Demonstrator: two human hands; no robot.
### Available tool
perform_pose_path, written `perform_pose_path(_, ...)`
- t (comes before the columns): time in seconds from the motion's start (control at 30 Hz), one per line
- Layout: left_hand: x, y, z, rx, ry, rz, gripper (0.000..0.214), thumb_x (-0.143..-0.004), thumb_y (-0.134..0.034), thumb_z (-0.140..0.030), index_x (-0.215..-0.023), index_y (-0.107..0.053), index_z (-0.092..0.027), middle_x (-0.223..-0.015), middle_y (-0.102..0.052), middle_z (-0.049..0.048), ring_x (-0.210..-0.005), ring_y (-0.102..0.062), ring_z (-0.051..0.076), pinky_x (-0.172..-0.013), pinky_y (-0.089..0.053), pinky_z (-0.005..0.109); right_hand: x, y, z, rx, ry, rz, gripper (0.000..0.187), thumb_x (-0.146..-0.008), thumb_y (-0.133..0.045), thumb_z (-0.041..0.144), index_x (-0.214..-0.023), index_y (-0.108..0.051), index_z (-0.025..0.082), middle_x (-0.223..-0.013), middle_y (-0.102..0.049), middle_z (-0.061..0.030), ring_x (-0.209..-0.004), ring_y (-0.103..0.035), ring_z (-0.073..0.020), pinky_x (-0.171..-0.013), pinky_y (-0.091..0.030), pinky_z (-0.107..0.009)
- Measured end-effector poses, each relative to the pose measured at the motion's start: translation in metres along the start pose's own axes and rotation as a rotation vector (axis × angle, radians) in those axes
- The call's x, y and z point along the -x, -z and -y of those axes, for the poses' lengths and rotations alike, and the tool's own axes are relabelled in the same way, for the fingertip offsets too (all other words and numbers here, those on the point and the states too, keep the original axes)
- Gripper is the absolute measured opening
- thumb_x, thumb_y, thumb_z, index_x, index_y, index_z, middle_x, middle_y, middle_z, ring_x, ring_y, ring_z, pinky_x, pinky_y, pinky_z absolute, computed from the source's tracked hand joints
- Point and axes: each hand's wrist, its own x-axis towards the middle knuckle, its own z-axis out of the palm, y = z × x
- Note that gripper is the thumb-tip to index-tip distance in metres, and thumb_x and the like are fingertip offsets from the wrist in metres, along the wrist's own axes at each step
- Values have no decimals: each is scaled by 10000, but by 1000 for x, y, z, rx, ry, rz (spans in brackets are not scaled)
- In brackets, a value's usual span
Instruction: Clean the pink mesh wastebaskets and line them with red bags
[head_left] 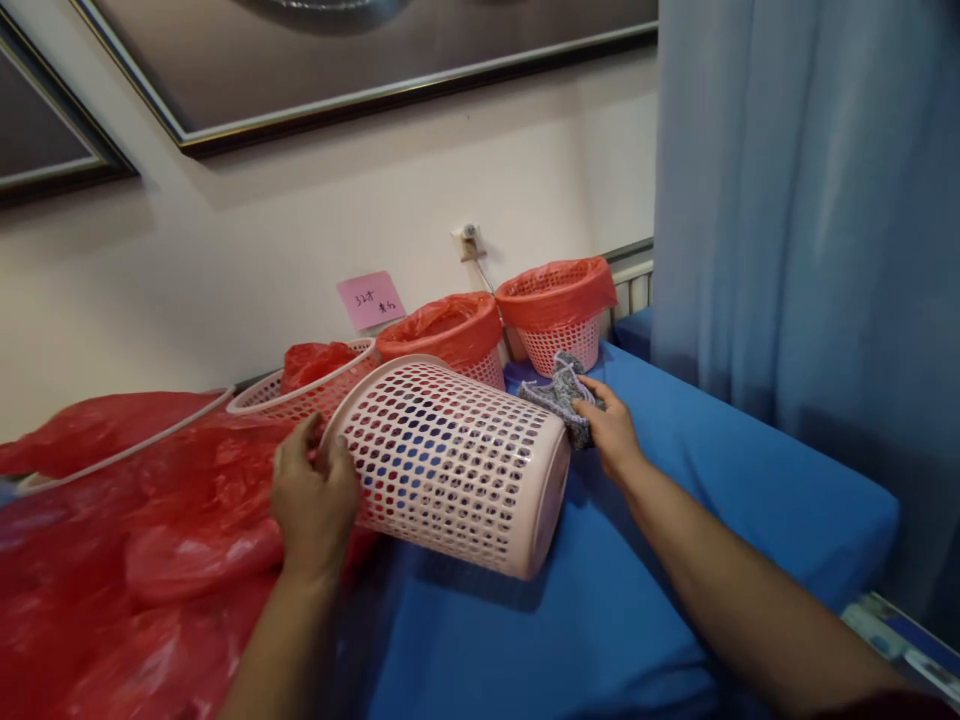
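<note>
Holding the rim: the left hand [313, 500] is closed around the rim of a pale pink basket [450, 465] with holes all over its wall.
Basket position: it lies on its side on the blue cover [675, 520], with its open mouth to the left and its solid base to the right.
Right hand: the right hand [611, 432] has its fingers shut on a crumpled grey cloth [559, 395], just beside the basket's base.
Behind: two lined baskets [559, 305] with red bags in them stand upright by the wall, near the cloth.
Left side: loose red plastic bags [150, 520] are heaped by the basket's mouth.
Rolling risk: the round wall rests on the cover and only the rim is gripped, so a slack hold could let the basket roll toward the near edge.
Snagging risk: the cloth could catch in the holes.
Knocking risk: a wide sweep of the right hand could tip the nearest lined basket.
</note>
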Motion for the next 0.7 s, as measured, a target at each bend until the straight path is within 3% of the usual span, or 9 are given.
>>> perform_pose_path(0.07, 1, -7, -15, -69, -281, 75, 477, -938, -601, -343, -1380, -611, -163, -1495, -587, 160, -1392, -533, 333, -1192, -387, 522, -2, -3, -2, 16, -2, -35, 503, -656, -725, 380, -1124, -755, 199, -1083, -774, -68, -993, -688, -261, -987, -514, -462)
perform_pose_path(0.13, 6, -16, -32, -81, -494, 276, 464, -955, -577, -367, -1384, -621, -195, -1504, -594, 134, -1432, -501, 329, -1216, -349, 527, -6, -3, -5, 16, -4, -71, 514, -643, -720, 367, -1126, -745, 194, -1098, -768, -73, -1008, -687, -259, -992, -513, -454)
perform_pose_path(0.2, 10, -25, -46, -127, -590, 483, 448, -990, -506, -387, -1379, -638, -211, -1467, -635, 122, -1409, -527, 333, -1198, -353, 547, -12, -1, -7, 9, -8, -112, 583, -644, -710, 367, -1199, -706, 188, -1115, -756, -82, -986, -691, -252, -943, -536, -436)
perform_pose_path(0.27, 11, -32, -56, -217, -604, 592, 466, -1020, -425, -393, -1389, -644, -209, -1459, -647, 123, -1392, -539, 345, -1173, -356, 565, -20, 5, -9, 9, -8, -186, 664, -666, -695, 392, -1290, -635, 174, -1114, -740, -93, -928, -692, -241, -872, -558, -418)
perform_pose_path(0.37, 5, -40, -63, -329, -604, 626, 498, -1039, -378, -425, -1389, -656, -204, -1440, -665, 121, -1347, -569, 353, -1131, -386, 555, -30, 19, -7, 33, 26, -317, 676, -706, -673, 437, -1315, -570, 162, -1098, -710, -90, -895, -676, -227, -855, -554, -407)
perform_pose_path(0.5, -2, -46, -70, -418, -683, 625, 515, -1059, -349, -425, -1373, -667, -169, -1406, -688, 135, -1292, -610, 329, -1104, -401, 509, -23, 30, 3, 106, 154, -378, 525, -695, -699, 405, -1165, -630, 181, -1114, -690, -82, -1028, -636, -250, -1022, -482, -449)
perform_pose_path(0.6, -4, -49, -78, -472, -739, 615, 532, -1071, -315, -393, -1341, -679, -115, -1390, -691, 172, -1307, -608, 329, -1084, -404, 505, 4, 25, 9, 251, 413, -265, 383, -770, -653, 338, -1124, -662, 191, -1179, -662, -101, -1141, -612, -259, -1105, -438, -473)
perform_pose_path(0.7, -3, -51, -86, -533, -727, 599, 532, -1072, -302, -380, -1312, -693, -111, -1391, -687, 180, -1317, -601, 344, -1068, -411, 529, 32, 13, 9, 373, 631, -91, 374, -863, -585, 259, -1231, -637, 215, -1306, -600, -116, -1272, -572, -241, -1154, -421, -458)
